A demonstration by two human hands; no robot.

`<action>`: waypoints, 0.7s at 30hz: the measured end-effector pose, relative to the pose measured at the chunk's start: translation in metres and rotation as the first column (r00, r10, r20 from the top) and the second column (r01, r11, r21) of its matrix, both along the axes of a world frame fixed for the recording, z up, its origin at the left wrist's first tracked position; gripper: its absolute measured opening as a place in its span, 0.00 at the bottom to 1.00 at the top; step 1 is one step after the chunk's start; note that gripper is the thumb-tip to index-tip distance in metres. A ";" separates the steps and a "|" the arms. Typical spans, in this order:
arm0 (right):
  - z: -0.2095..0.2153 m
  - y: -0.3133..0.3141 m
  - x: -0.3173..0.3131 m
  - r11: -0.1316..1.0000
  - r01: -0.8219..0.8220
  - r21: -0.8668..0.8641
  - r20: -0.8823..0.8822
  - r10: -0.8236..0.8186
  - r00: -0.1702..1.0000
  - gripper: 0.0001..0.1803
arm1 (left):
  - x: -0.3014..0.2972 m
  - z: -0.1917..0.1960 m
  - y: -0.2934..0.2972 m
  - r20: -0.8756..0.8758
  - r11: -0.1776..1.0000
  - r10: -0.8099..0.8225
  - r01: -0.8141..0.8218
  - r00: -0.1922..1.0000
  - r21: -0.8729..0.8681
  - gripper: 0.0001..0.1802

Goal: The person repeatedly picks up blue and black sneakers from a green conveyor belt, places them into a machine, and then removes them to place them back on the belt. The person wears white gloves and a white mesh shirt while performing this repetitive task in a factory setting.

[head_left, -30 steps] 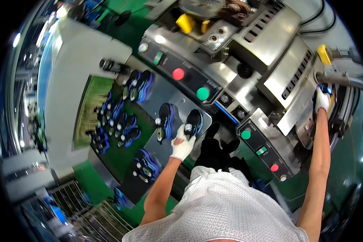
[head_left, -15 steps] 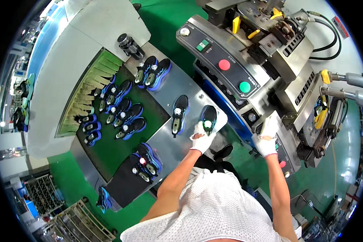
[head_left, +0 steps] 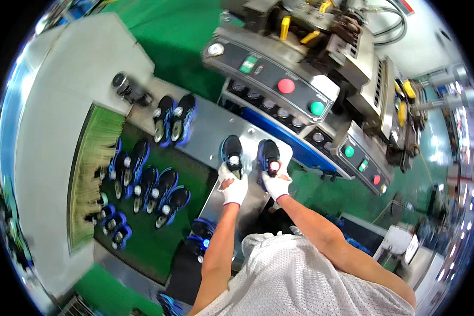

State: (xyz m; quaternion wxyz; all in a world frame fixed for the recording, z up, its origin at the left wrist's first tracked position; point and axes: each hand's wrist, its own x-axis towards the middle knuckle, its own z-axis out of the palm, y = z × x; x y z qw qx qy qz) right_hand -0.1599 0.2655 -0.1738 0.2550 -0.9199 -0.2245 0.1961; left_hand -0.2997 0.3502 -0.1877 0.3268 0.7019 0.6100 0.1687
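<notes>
Two black shoes with blue soles stand side by side on a steel table (head_left: 210, 131). My left hand (head_left: 233, 185), in a white glove, grips the heel of the left shoe (head_left: 231, 150). In the same kind of glove, my right hand (head_left: 275, 184) grips the heel of the right shoe (head_left: 269, 154). Each shoe has a round pale insert showing in its opening. Both forearms reach up from the lower edge, close together.
A grey machine with a control panel (head_left: 279, 89) carrying red and green buttons stands just beyond the shoes. Another pair of shoes (head_left: 174, 118) sits farther left on the table. Several more shoes (head_left: 147, 187) lie on a green belt. A black cylinder (head_left: 124, 84) stands at the far left.
My right hand came off the machine at the right and moved onto the right shoe. My left hand stayed at the shoes and now holds the left one.
</notes>
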 end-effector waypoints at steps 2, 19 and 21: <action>0.018 0.004 0.007 0.997 0.074 -0.013 -0.120 -0.075 0.990 0.38 | -0.005 -0.010 0.012 0.022 0.996 -0.086 0.086 0.996 -0.022 0.52; 0.234 -0.390 0.027 -0.165 0.890 0.425 -0.772 -0.580 0.261 0.25 | 0.187 0.197 -0.247 0.302 0.101 -0.929 0.931 0.215 -0.352 0.51; 0.233 -0.441 0.026 -0.326 0.820 0.471 -0.742 -0.649 0.168 0.33 | 0.213 0.219 -0.294 0.159 0.090 -0.979 0.969 0.129 -0.231 0.52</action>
